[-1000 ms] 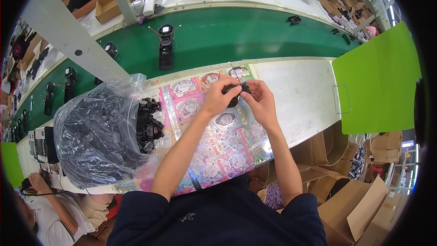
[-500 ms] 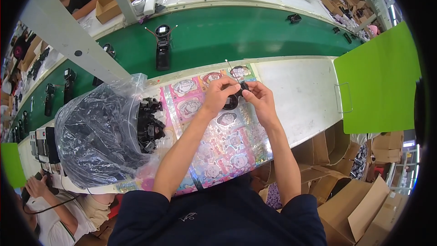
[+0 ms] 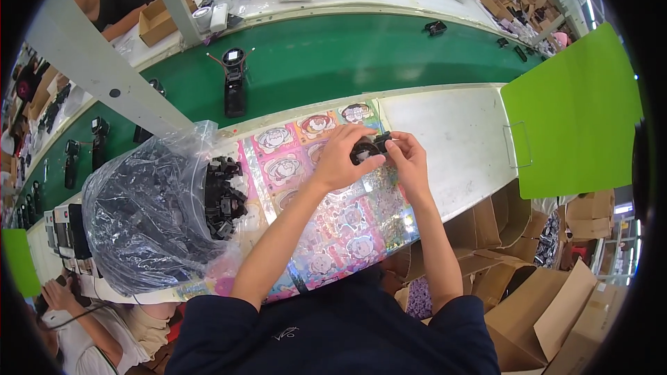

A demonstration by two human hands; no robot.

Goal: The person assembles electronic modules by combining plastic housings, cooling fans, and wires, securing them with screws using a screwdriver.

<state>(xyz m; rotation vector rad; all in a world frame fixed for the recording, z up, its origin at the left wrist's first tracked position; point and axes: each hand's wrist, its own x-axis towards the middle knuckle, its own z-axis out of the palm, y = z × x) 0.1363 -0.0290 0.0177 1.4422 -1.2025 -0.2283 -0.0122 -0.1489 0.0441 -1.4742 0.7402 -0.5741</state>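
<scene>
Over the shiny cartoon-printed sheet (image 3: pixel 333 226), my left hand (image 3: pixel 339 161) is closed round a black device with a round, ring-like head (image 3: pixel 363 151). Its thumb lies along the near side of the ring and its fingers along the far side. My right hand (image 3: pixel 411 161) pinches a small black part (image 3: pixel 383 139) at the right side of the ring; the fingers partly hide where the two meet. To the left, small black plastic parts (image 3: pixel 224 198) spill from the mouth of a clear plastic bag (image 3: pixel 146 215).
A green conveyor belt (image 3: pixel 313 55) runs across beyond the table, carrying a black handheld device with a round head (image 3: pixel 235 83). A grey metal post (image 3: pixel 104 55) rises at left. A bright green panel (image 3: pixel 573 118) stands at right, with open cardboard boxes (image 3: pixel 531 305) below. Other people sit nearby.
My left hand has shifted its grip, its thumb now along the ring's near side. The device has turned, and the wire that stuck up is less visible. The whole view has shifted slightly.
</scene>
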